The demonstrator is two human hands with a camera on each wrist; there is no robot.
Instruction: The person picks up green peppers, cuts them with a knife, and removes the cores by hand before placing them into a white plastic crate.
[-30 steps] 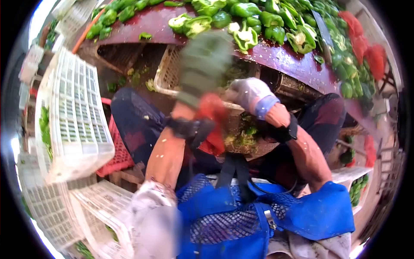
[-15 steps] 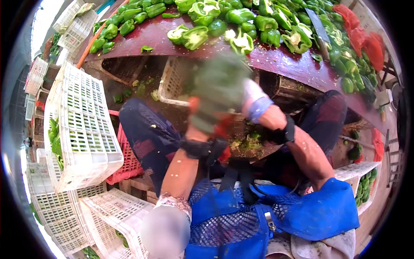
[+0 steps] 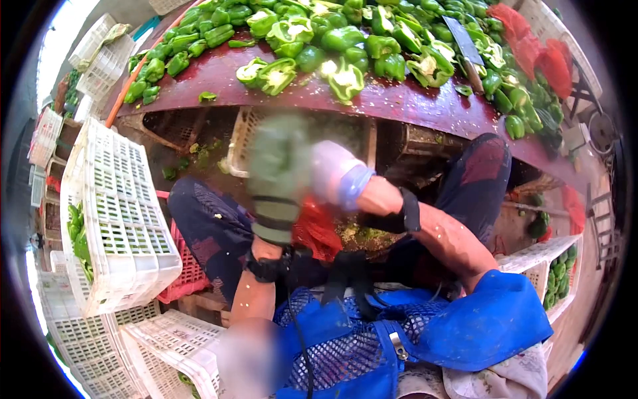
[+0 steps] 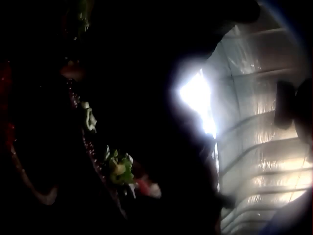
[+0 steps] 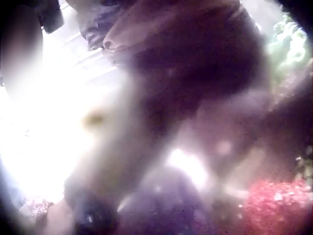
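In the head view my left hand [image 3: 279, 163], in a striped green glove, is held above my lap, just in front of the table edge. It is blurred by motion. Close against its right side is my right hand [image 3: 335, 169], in a pale glove with a blue cuff [image 3: 354, 186]. Blur hides the fingers of both hands, so I cannot tell what they hold. Halved green peppers [image 3: 278, 76] and whole ones lie on the dark red table [image 3: 219, 86] beyond the hands. Both wrist views are too dark or too washed out to show the fingers.
A knife [image 3: 463, 48] lies among the peppers at the right. Under the table edge stands a pale crate [image 3: 236, 149]. Red mesh [image 3: 319, 229] hangs below my hands, above pepper scraps. White crates [image 3: 126, 199] are stacked at my left; another [image 3: 565, 246] at the right holds peppers.
My hands have come together from slightly apart, then shifted left together. My left hand has also drawn back from the table edge. The head view has tilted and turned a little.
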